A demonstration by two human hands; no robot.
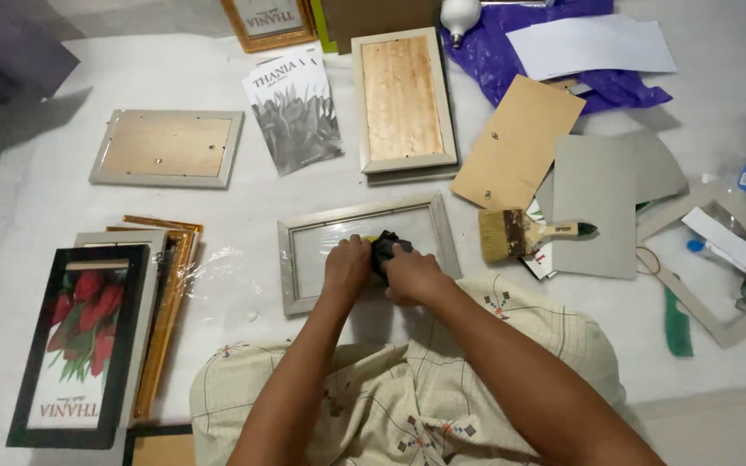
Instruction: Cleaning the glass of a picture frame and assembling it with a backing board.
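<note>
A pale grey picture frame (304,226) with a glass pane lies face up on the white floor in front of my knees. My left hand (346,267) rests on the glass, fingers curled. Beside it, my right hand (411,274) grips a small black tool (385,248) with a yellow tip, pressed to the pane near the frame's middle. Both forearms reach out over my checked garment (407,393).
A paintbrush (528,232) lies right of the frame on grey card (596,207). Two frames lie back-up: one (166,147) at the left, one (403,99) at the top. A stack of frames (88,341) with a tulip print is at the lower left. Brown backing board (518,142), purple plastic (511,56), white sheets (593,45).
</note>
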